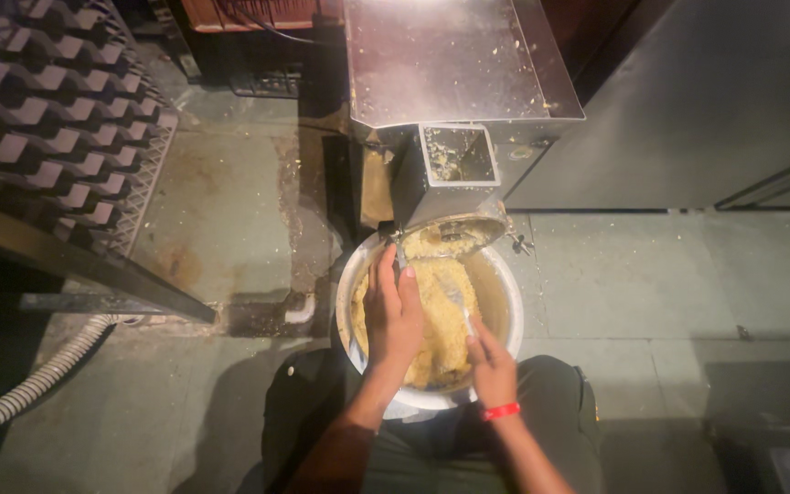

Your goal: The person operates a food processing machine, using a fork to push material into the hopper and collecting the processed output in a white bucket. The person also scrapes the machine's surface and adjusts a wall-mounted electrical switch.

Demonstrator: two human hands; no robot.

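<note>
A round metal bowl (508, 302) sits on the floor under the outlet (454, 233) of a steel grinding machine (450, 64). Yellowish coarse paste (445, 316) fills the bowl and hangs at the outlet's mouth. My left hand (393, 311) lies flat over the paste, fingers apart and stretched toward the outlet. My right hand (491, 366), with a red band on its wrist, is at the bowl's near rim and grips a thin metal utensil (459, 304) whose tip rests in the paste. My knees flank the bowl.
A square hopper (457, 154) with paste residue opens on top of the machine. A stack of dark moulded trays (57, 119) stands at the left, a ribbed hose (29, 389) runs at the lower left, and a steel cabinet (688, 101) is at the right. The concrete floor is stained.
</note>
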